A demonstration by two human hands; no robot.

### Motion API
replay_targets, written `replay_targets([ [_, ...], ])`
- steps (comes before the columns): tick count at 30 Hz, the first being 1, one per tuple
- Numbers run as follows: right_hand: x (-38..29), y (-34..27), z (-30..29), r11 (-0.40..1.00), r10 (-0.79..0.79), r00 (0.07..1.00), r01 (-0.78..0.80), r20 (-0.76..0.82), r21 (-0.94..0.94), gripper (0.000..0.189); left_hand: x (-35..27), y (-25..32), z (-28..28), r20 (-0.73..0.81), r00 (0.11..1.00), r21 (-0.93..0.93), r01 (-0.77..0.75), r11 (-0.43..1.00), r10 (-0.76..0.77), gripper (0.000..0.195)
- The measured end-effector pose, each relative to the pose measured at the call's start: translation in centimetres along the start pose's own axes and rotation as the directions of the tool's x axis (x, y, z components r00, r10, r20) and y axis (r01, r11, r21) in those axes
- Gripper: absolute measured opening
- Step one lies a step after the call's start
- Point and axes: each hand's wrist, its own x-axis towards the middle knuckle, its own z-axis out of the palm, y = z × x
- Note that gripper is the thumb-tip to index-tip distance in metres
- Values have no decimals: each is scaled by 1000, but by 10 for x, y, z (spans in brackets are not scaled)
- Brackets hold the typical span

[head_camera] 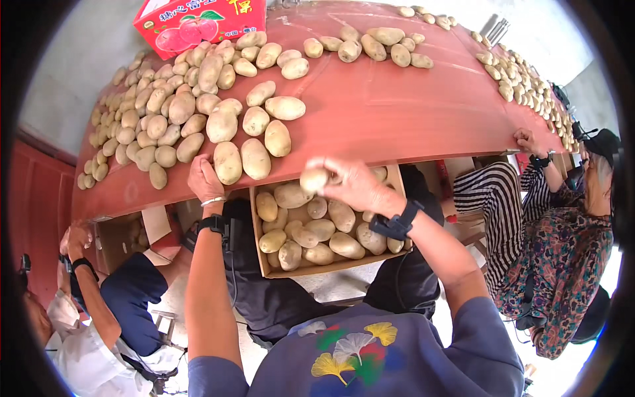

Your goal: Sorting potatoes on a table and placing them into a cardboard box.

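Note:
My right hand [354,183] grips a pale potato [313,180] above an open cardboard box [297,272]. The box sits between my knees, partly under the table edge, and holds many potatoes [320,253] in a loose layer. My left hand [206,179] is at the front edge of the red table [397,114], fingers curled and partly hidden. Just beside it lies a large oval potato [227,163]; whether the fingers touch it is unclear. A second large potato [256,159] lies to the right of that one.
A big heap of potatoes [163,109] covers the table's left part. A row [372,47] lies farther back. A red fruit carton [201,27] stands behind the heap. People sit at left [94,342] and right [555,268]. More potatoes [526,84] lie at far right.

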Motion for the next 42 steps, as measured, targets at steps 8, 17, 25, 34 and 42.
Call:
replay_targets([
  [8,42,10,-6,998,62,998,-63,16,33,60,0,-3,0,2,1000,51,4,999,-4,28],
  [17,-52,32,-36,911,398,915,-403,-66,-86,10,0,-7,1,9,1000,43,18,999,-18,30],
  [25,-146,32,-38,711,511,858,-457,-53,-534,35,-3,-12,4,-45,998,19,-42,999,43,30],
  [34,-118,12,-23,815,494,869,-470,-19,-338,50,-2,-5,-1,4,1000,15,8,1000,-8,27],
  [42,1,-18,-41,993,117,957,-119,-264,12,48,-3,-7,3,-45,997,10,-54,998,55,26],
])
